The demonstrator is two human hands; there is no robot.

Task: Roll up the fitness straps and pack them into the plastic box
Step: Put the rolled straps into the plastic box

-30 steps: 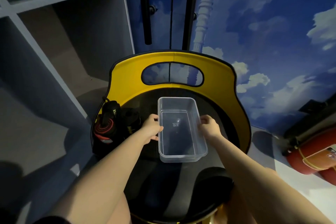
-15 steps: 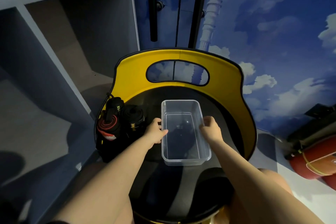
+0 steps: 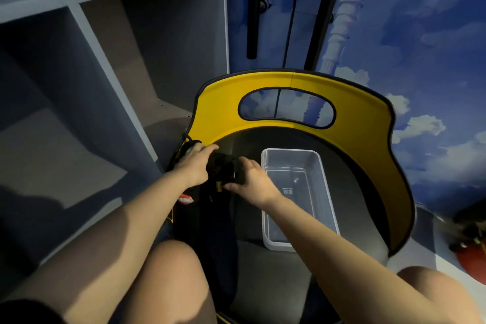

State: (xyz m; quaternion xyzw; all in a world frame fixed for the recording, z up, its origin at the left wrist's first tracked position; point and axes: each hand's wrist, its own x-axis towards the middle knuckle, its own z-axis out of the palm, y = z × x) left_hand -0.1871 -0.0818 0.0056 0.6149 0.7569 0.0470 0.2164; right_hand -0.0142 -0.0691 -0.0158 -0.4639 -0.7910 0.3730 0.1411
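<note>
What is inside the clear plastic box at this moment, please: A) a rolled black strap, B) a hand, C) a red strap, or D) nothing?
D: the plastic box shows only its bare clear bottom, while both hands, left hand and right hand, are on the black straps beside it.

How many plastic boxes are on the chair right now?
1: the clear plastic box sits empty on the black seat, just right of both hands. None other shows, though arms hide part of the seat.

Yellow-backed black chair (image 3: 368, 123), grey shelving (image 3: 110, 60), cloud-painted blue wall (image 3: 426, 47), red object (image 3: 470, 258) at right
</note>
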